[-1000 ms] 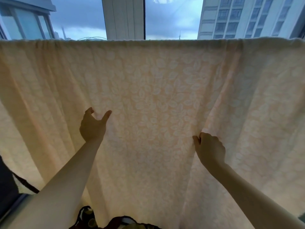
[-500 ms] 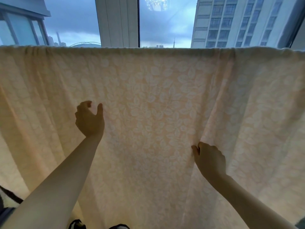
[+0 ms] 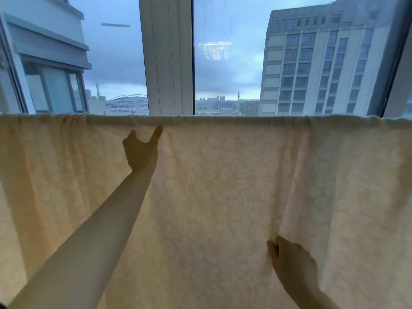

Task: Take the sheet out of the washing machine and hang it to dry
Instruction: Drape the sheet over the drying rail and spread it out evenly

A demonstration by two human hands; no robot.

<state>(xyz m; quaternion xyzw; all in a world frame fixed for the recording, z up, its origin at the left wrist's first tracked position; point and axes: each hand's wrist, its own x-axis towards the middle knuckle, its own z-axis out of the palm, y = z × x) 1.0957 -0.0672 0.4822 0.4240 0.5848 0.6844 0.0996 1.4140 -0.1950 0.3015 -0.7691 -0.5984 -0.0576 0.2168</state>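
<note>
on sheet point(image 3: 223, 197), right hand point(image 3: 294, 266) maybe pinches

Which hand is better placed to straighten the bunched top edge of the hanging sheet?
Left. The left hand is up high, one fingertip at the top edge of the sheet, holding nothing. The right hand sits low, its grip pinching a fold.

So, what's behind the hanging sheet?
Above the sheet, a window frame, sky and buildings show. Lower down it hides everything, including whatever it hangs over.
</note>
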